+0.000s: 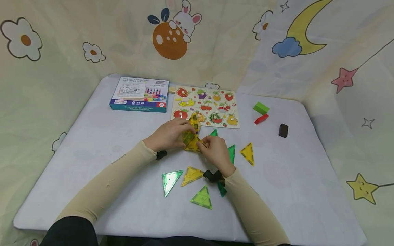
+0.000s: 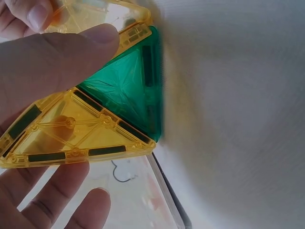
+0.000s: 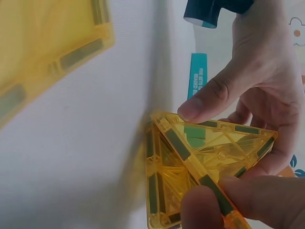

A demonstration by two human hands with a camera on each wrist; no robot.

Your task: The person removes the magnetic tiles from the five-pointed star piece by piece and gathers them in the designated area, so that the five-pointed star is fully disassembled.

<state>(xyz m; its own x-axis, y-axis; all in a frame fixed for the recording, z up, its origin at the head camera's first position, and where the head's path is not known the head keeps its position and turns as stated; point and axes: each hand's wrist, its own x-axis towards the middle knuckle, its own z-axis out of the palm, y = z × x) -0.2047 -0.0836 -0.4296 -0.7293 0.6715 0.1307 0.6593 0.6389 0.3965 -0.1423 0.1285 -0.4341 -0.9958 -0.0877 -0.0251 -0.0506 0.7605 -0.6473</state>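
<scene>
Partly hidden: yellow tiles [image 2: 90, 131], pinched by left hand [image 1: 173, 134]; right hand [image 1: 217, 152] pinching edge.

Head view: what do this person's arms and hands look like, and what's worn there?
On the left arm, a long beige fabric sleeve bears small dark lettering, with black fabric higher up; the right has a matching beige sleeve. The left hand and right hand are ungloved, with a small black device near each wrist.

The tabletop [image 1: 298, 177] is evenly lit in the head view, where a green triangle [image 1: 171, 181] is whitened by glare. Soft shadows are seen beside the held tiles [image 2: 123, 81] in both wrist views; a near yellow tile [image 3: 50, 43] is blurred.
</scene>
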